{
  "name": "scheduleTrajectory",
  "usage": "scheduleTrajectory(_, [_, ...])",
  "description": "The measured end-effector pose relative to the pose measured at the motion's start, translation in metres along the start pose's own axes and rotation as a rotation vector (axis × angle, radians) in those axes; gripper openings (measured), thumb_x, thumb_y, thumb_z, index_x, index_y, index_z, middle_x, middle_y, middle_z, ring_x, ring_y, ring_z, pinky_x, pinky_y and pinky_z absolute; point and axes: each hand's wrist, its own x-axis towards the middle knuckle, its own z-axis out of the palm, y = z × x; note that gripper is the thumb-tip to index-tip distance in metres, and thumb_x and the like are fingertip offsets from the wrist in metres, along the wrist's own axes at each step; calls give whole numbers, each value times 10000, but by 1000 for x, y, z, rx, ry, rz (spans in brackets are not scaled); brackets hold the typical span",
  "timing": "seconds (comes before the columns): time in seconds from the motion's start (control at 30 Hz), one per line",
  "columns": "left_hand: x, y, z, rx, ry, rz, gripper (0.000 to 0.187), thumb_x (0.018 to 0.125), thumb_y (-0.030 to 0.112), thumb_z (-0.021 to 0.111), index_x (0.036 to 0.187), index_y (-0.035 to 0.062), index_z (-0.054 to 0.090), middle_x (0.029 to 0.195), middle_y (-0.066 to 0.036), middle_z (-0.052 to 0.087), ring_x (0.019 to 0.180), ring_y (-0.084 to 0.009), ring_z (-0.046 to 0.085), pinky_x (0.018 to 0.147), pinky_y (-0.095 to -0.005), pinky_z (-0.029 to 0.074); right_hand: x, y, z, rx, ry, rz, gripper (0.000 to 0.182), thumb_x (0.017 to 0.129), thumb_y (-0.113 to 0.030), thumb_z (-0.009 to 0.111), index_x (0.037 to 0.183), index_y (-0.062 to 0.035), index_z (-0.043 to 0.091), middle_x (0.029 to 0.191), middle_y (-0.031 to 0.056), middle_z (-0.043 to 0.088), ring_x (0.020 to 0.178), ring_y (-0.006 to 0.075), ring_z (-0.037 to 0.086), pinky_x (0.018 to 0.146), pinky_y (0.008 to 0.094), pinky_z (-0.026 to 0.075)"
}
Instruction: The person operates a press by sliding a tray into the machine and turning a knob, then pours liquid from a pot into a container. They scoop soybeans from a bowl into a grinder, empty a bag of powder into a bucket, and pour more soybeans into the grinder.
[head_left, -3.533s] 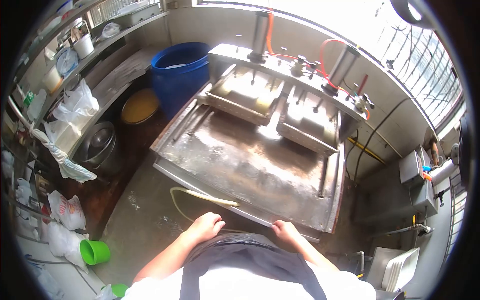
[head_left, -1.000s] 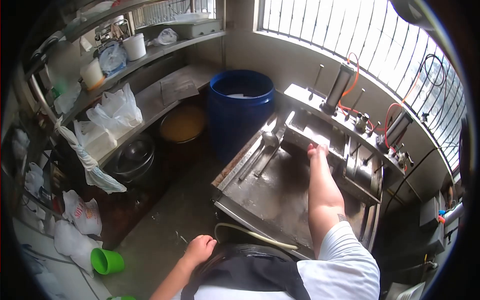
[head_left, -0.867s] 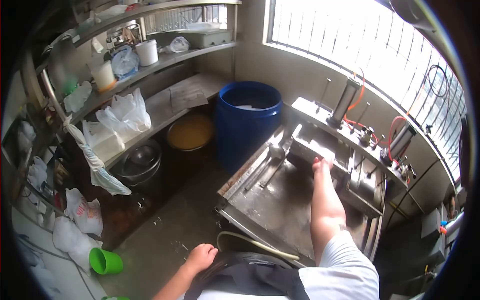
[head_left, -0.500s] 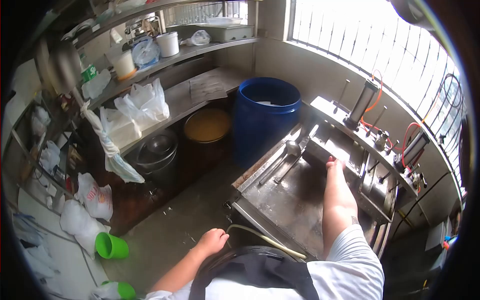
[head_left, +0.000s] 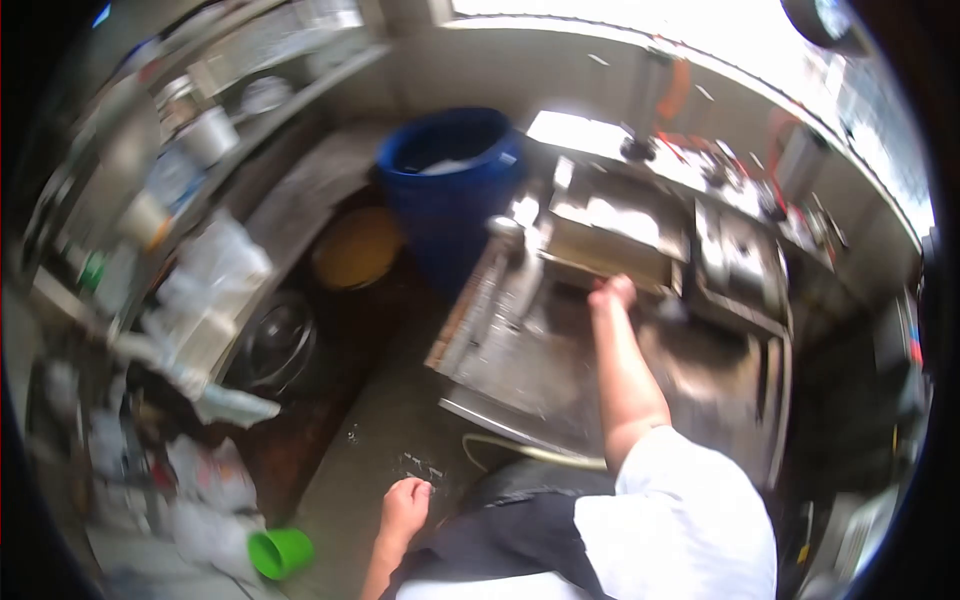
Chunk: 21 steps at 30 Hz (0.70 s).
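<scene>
My right hand (head_left: 612,292) reaches forward to the lower front edge of a rectangular metal box (head_left: 610,250) on the steel worktop (head_left: 560,350). Its fingers are curled against that edge; motion blur hides the exact grip. Something pale and bright shows inside the box. Beside it on the right sits a second metal box with a shiny rounded part (head_left: 738,265). A ladle (head_left: 506,232) lies at the worktop's left side. My left hand (head_left: 406,502) is held low by my body above the floor, its fingers closed with nothing visible in them.
A blue barrel (head_left: 450,190) stands behind the worktop's left corner. Pneumatic cylinders with orange hoses (head_left: 672,90) rise at the back. Shelves with white buckets (head_left: 208,135) line the left wall. A green bucket (head_left: 281,553) and a pale hose (head_left: 535,450) are near my body.
My view has swung, shifting the worktop up and left in the picture. The left metal box now shows its inside more openly, with my right hand still at its front. My left hand stays closed.
</scene>
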Motion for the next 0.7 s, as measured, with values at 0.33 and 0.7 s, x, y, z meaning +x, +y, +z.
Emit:
scheduleTrajectory(0.33, [104, 53, 46, -176, -150, 190, 230, 981, 210, 646, 998, -11, 706, 919, -180, 721, 869, -333, 698, 800, -406, 550, -77, -49, -190, -372, -105, 41, 419, 1043, -553, 526, 1106, -139, 524, 870, 30, 596, 714, 173, 572, 528, 308, 400])
scheduleTrajectory(0.7, [339, 146, 209, -111, -53, 82, 738, 962, 420, 643, 1426, -112, 427, 1356, -397, 547, 1277, -511, 543, 1086, -526, 439, -103, -173, -337, -692, -83, -62, 284, 1025, -411, 587, 976, -134, 545, 731, -12, 550, 537, 111, 489, 401, 275, 280])
